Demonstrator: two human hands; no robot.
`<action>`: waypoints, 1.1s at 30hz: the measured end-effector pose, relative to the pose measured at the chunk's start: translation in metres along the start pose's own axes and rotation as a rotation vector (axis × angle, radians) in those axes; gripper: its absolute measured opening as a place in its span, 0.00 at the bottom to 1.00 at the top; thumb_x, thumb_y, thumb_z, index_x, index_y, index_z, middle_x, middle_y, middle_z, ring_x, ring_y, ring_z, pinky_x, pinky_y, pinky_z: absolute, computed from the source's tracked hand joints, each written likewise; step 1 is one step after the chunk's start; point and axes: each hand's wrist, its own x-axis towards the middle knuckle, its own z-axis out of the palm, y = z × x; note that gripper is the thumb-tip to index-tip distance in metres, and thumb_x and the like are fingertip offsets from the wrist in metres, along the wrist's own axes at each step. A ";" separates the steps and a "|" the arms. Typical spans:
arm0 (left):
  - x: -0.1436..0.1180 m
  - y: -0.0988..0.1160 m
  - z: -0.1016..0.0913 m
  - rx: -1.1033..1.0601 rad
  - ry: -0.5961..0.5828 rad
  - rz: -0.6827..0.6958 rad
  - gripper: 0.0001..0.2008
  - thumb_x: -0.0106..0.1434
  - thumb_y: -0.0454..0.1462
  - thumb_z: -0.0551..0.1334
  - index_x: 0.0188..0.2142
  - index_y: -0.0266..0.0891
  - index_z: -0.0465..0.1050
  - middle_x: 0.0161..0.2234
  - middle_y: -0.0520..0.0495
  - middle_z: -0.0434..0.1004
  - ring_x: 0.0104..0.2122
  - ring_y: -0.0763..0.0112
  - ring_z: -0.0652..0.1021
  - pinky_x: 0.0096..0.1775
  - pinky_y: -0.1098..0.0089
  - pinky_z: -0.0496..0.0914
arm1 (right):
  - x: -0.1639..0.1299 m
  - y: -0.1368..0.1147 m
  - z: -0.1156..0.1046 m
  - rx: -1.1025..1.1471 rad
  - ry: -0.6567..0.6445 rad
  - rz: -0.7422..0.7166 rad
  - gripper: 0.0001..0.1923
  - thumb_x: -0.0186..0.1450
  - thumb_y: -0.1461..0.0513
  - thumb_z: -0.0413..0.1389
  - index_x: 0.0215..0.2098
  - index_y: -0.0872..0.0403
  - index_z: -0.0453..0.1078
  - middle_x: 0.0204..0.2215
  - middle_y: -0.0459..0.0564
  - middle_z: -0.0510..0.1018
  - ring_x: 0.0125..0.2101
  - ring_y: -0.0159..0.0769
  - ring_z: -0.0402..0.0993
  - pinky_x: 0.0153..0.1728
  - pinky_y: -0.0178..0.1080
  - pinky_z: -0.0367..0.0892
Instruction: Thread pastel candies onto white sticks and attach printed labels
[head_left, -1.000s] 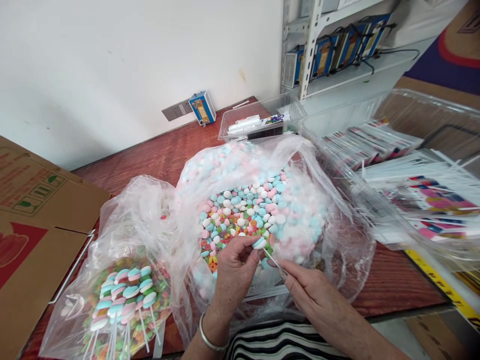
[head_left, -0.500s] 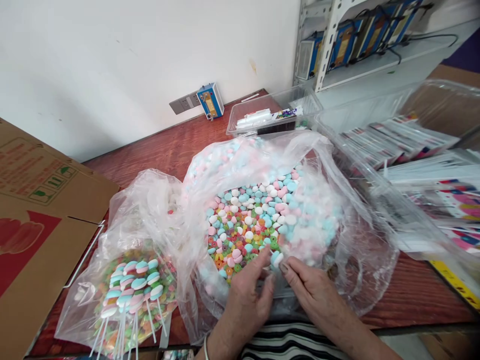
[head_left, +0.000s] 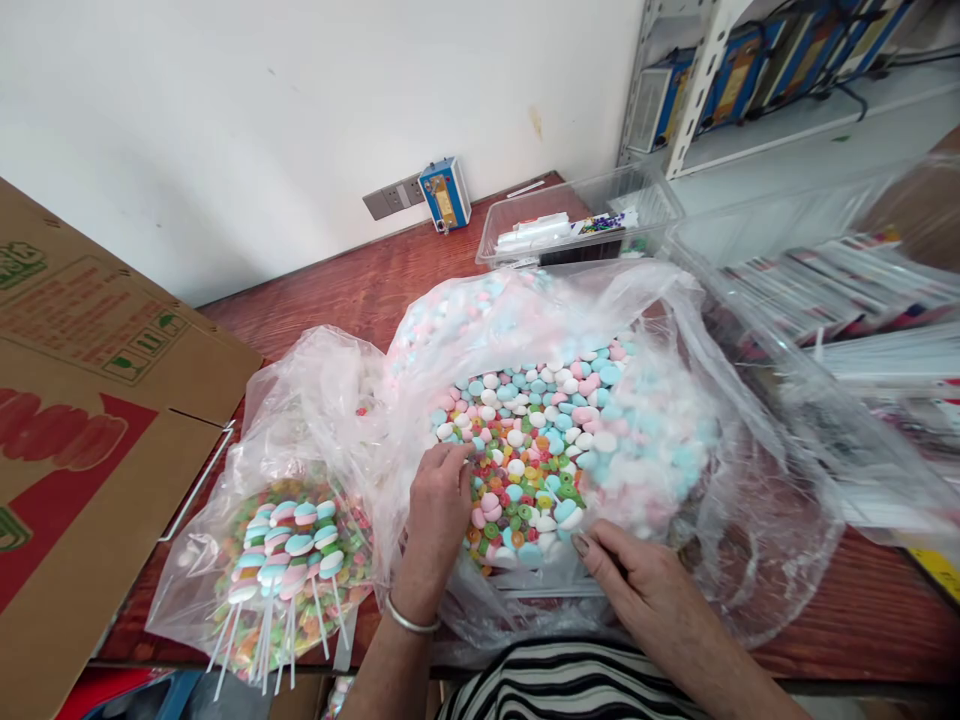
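Candies (head_left: 515, 438): pastel ovals in clear plastic bag (head_left: 577, 310), spread open presumably for access.
Left hand (head_left: 439, 500): half-curled at them, hold hidden from me.
Right hand (head_left: 637, 580): grip pinched, apparently on stick through blue-and-white candy (head_left: 568, 515).

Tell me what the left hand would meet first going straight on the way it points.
Likely the loose candies just ahead of the left hand; depth is unclear, so it may already be touching them.
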 end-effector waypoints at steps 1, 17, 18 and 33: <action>0.003 -0.002 0.002 -0.003 -0.005 0.000 0.14 0.64 0.29 0.57 0.46 0.42 0.75 0.43 0.44 0.77 0.46 0.62 0.75 0.49 0.61 0.71 | 0.000 0.000 0.001 -0.008 -0.006 0.003 0.16 0.71 0.58 0.43 0.26 0.51 0.60 0.21 0.44 0.71 0.23 0.35 0.69 0.26 0.36 0.57; 0.007 0.003 0.004 -0.052 0.055 -0.037 0.12 0.64 0.29 0.56 0.44 0.41 0.73 0.43 0.44 0.76 0.45 0.63 0.75 0.48 0.62 0.70 | -0.001 -0.003 0.004 -0.050 -0.054 0.016 0.15 0.70 0.58 0.42 0.25 0.51 0.58 0.22 0.45 0.72 0.24 0.36 0.70 0.26 0.36 0.57; 0.008 0.004 0.006 -0.039 0.035 -0.005 0.12 0.65 0.29 0.56 0.44 0.41 0.74 0.43 0.45 0.76 0.45 0.63 0.74 0.49 0.62 0.70 | -0.001 -0.003 0.004 -0.050 -0.054 0.014 0.15 0.70 0.58 0.42 0.25 0.51 0.58 0.22 0.45 0.72 0.25 0.36 0.70 0.27 0.36 0.57; 0.011 0.006 0.004 0.067 -0.090 -0.055 0.04 0.63 0.32 0.57 0.36 0.39 0.71 0.38 0.45 0.73 0.39 0.63 0.74 0.41 0.63 0.68 | -0.001 -0.001 0.005 -0.041 -0.070 0.035 0.15 0.70 0.58 0.42 0.26 0.51 0.58 0.23 0.46 0.73 0.25 0.36 0.70 0.26 0.36 0.57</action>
